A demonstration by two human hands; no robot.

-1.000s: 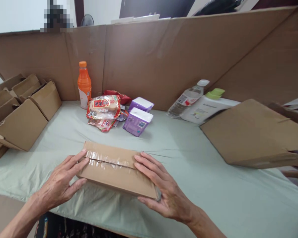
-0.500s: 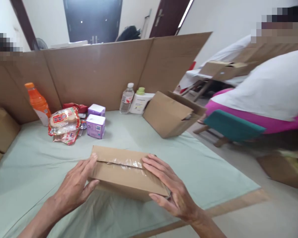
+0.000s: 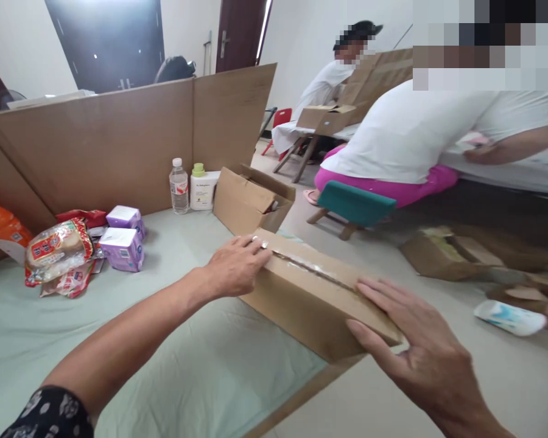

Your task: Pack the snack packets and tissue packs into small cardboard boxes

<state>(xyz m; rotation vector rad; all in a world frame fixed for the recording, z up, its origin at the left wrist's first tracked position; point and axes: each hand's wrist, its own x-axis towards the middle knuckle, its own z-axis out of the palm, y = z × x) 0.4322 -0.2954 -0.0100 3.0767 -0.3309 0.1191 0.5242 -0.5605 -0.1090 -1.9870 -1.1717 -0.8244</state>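
A closed cardboard box (image 3: 301, 304), with clear tape along its top seam, sits at the right edge of the cloth-covered table (image 3: 173, 365). My left hand (image 3: 237, 264) grips its far left end, fingertips on the top by the seam. On the near right end lies my right hand (image 3: 406, 334), fingers over the top and thumb against the front side. Just behind this box stands an open cardboard box (image 3: 246, 201), partly hidden by it.
A water bottle (image 3: 179, 188) and a white bottle with a green cap (image 3: 202, 188) stand at the back. Purple packs (image 3: 121, 249), bagged bread (image 3: 59, 249) and an orange bottle (image 3: 2, 228) are left. A person (image 3: 406, 140) sits right, on a teal stool (image 3: 358, 201); boxes (image 3: 433, 252) lie on the floor.
Both hands have moved the closed box to the right, up to the table's edge and near the open box. It is now turned at an angle. The view has swung right.
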